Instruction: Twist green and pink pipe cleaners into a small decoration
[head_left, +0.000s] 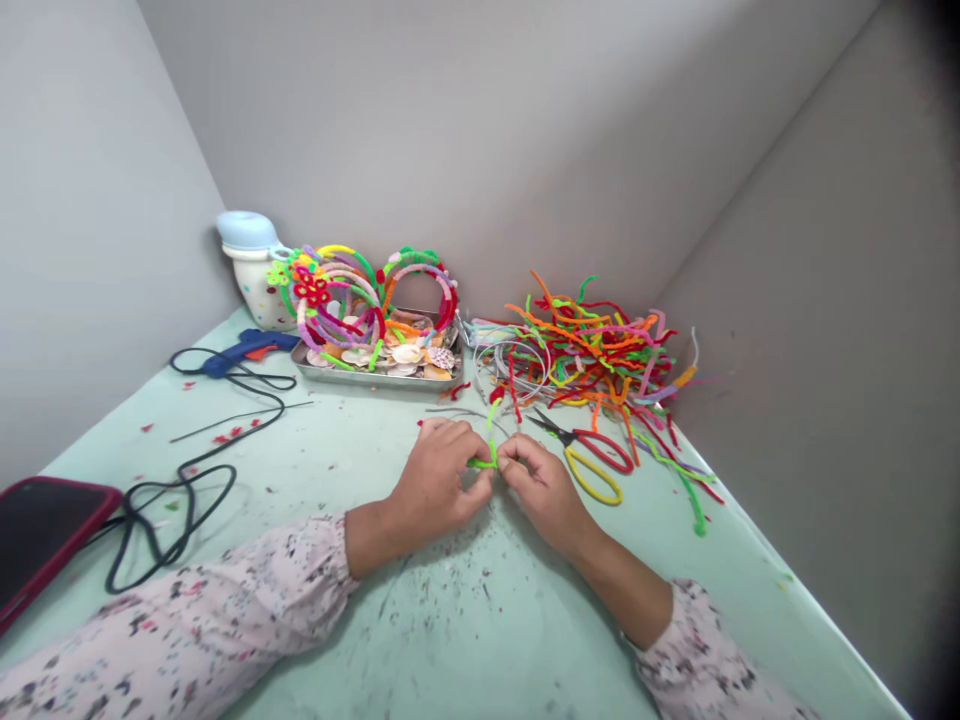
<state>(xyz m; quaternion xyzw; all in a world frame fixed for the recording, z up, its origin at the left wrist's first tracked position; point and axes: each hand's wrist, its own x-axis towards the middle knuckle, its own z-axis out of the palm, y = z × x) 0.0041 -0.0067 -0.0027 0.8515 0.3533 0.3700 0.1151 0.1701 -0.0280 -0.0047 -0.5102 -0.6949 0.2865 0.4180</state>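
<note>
A bright green pipe cleaner (492, 436) is pinched between my two hands above the middle of the table. My left hand (439, 472) closes thumb and fingers on its left part. From the right, my right hand (541, 490) pinches it close by, the fingertips almost meeting the left ones. One green length sticks up between the hands, with a small red piece (496, 395) at or just behind its tip; I cannot tell if they are joined. Just beyond my right hand lie scissors (592, 455) with one red and one yellow handle, blades apart.
A heap of coloured pipe cleaners (600, 345) and coiled wire (525, 368) lie at the back right. Behind my left hand stands a metal tray (375, 378) of shells and wrapped hoops. Leftward are a blue glue gun (240, 350), black cord (184, 480), phone (49, 530) and lidded cup (259, 275).
</note>
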